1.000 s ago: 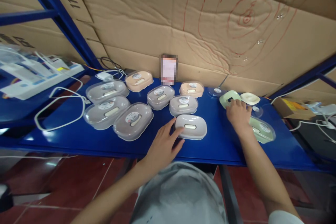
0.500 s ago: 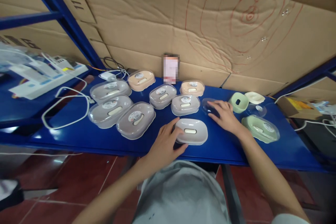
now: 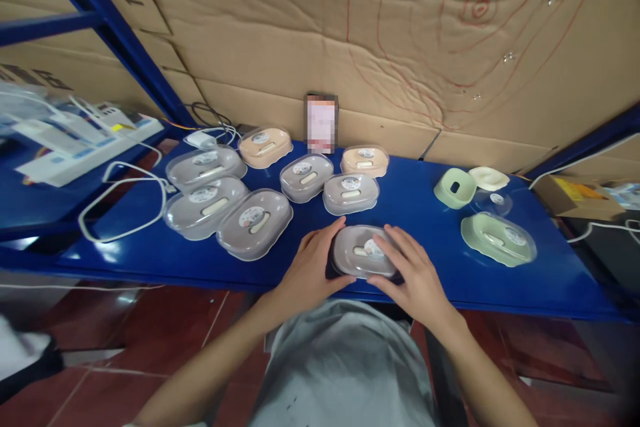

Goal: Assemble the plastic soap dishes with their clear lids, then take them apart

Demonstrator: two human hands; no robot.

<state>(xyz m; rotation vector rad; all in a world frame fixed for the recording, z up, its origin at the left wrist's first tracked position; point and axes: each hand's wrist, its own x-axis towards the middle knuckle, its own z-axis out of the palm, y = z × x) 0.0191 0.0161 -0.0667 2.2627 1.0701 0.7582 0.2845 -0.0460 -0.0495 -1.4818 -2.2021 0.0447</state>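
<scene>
your left hand [image 3: 310,267] and right hand [image 3: 413,273] cup, fingers spread, the ends of a grey soap box [image 3: 361,251] with a clear domed lid at the near edge of the glossy blue worktop [image 3: 430,213]. behind it lie closed oval boxes, the nearest a grey one [image 3: 351,193], two peach ones [image 3: 365,160] farther back. right: a closed green box [image 3: 498,238], an open green base [image 3: 455,187], a cream insert [image 3: 489,177]. left: a looped white cable [image 3: 120,203]. creased cardboard [image 3: 320,40] backs all.

A blue shelf [image 3: 420,203] carries lidded soap boxes [image 3: 254,223], a green box [image 3: 498,238], loose parts and a white cable [image 3: 120,203].
</scene>
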